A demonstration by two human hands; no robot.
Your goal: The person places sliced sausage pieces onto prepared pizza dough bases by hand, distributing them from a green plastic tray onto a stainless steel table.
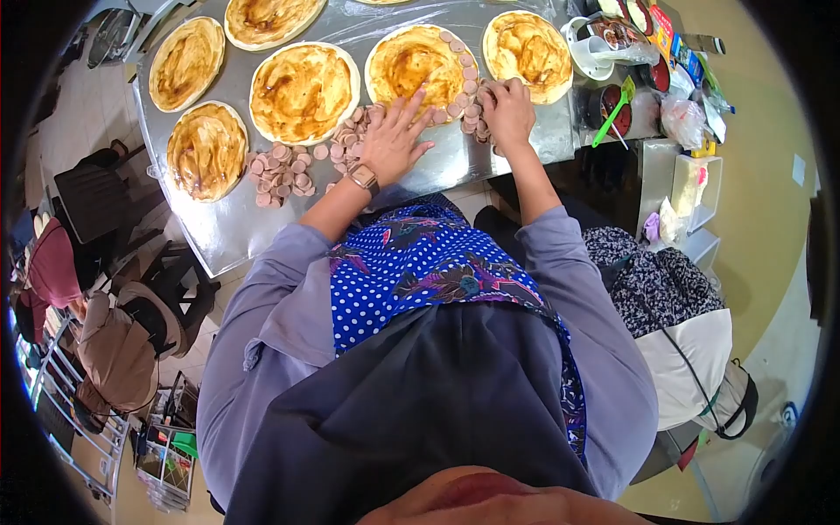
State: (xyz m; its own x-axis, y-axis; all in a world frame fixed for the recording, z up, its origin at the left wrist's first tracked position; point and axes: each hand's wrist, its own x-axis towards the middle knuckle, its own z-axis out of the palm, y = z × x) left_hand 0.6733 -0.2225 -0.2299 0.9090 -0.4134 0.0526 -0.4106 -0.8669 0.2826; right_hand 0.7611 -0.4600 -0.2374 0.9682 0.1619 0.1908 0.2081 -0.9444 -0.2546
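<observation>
Fingers spread, my left hand (394, 144) reaches over the lower edge of a sauced pizza base (411, 63), a watch (364, 179) on its wrist. Round pinkish sausage slices run along that base's right and lower edge. A heap of sausage slices (350, 140) lies beside and partly under my left hand. My right hand (510, 112) has its fingers curled together at a smaller pile of sausage slices (472, 122), between that base and the sauced base on the right (528, 58). Its fingertips are partly hidden against the slices.
Other sauced bases (304, 92) lie on the metal table (227, 232), with a larger slice pile (280, 175) near its front edge. At right stand a white container (588, 48), a green spatula (612, 118) and bags. A chair (92, 197) is at left.
</observation>
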